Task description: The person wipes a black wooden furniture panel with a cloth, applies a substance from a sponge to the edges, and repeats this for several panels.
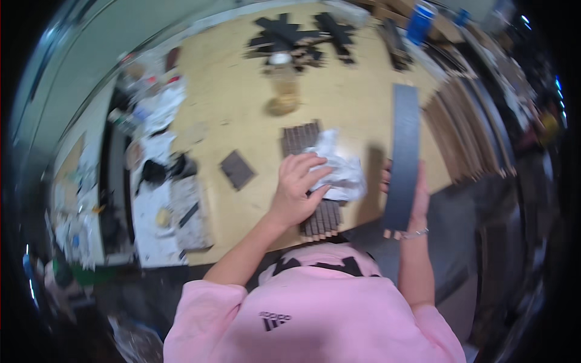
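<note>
My left hand (298, 184) grips a crumpled white cloth (339, 172), thumb and fingers closed on its left side. The cloth lies across the middle of a row of dark grooved wooden strips (321, 219) with pale ends, set side by side near the table's front edge. In my right hand (420, 196) is a long dark grey wooden board (402, 154), raised upright in the view, with pale ends at its lower edge. The fingers wrap behind it and partly show at both sides. A small dark square piece (237, 170) lies left of the strips.
A clear bottle with a white cap (282, 81) and yellowish liquid stands beyond the strips. Dark strips (284, 36) lie piled at the back. Long brown boards (466, 127) are stacked at the right. Rags and clutter (160, 172) cover the left side of the pale table (218, 91).
</note>
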Demonstrator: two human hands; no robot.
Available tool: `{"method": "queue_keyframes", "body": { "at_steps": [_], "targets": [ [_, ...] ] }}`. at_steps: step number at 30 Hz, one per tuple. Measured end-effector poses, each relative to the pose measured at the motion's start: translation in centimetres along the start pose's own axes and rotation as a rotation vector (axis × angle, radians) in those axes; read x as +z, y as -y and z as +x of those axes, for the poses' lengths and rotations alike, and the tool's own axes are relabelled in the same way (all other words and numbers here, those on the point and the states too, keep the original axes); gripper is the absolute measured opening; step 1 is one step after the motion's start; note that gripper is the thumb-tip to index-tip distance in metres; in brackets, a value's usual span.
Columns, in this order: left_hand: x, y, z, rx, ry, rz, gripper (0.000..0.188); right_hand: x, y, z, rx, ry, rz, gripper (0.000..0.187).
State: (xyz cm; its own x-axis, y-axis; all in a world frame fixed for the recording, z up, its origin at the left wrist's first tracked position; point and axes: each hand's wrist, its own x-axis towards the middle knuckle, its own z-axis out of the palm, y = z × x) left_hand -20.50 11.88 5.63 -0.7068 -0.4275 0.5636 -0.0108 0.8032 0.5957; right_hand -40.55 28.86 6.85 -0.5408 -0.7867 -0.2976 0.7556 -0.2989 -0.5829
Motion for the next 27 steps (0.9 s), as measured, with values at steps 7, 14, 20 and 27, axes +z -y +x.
{"method": "queue_keyframes", "body": {
  "at_steps": [7, 14, 20, 27],
  "targets": [
    [-15.5, 7.6, -13.1, -0.532, -0.403, 0.540, 0.023, 0.7, -3.4, 1.5, 0.126, 0.154, -0.013, 0.061],
    [-25.1, 12.3, -24.1, -0.815, -0.425, 0.883, 0.029, 3.7, -6.0, 3.2, 0.259, 0.166, -0.073, 0.058],
    [-25.1, 16.3, -27.1, -1.181, -0.378, 0.773, 0.037, 5.2, -6.7, 2.7, 0.244, 0.046, -0.152, 0.059],
    [-18.6, 6.0, -13.7, -0.606, -0.561, 0.169, 0.047, 7.1, -8.0, 4.1, 0.325, 0.027, -0.105, 0.068]
  ]
}}
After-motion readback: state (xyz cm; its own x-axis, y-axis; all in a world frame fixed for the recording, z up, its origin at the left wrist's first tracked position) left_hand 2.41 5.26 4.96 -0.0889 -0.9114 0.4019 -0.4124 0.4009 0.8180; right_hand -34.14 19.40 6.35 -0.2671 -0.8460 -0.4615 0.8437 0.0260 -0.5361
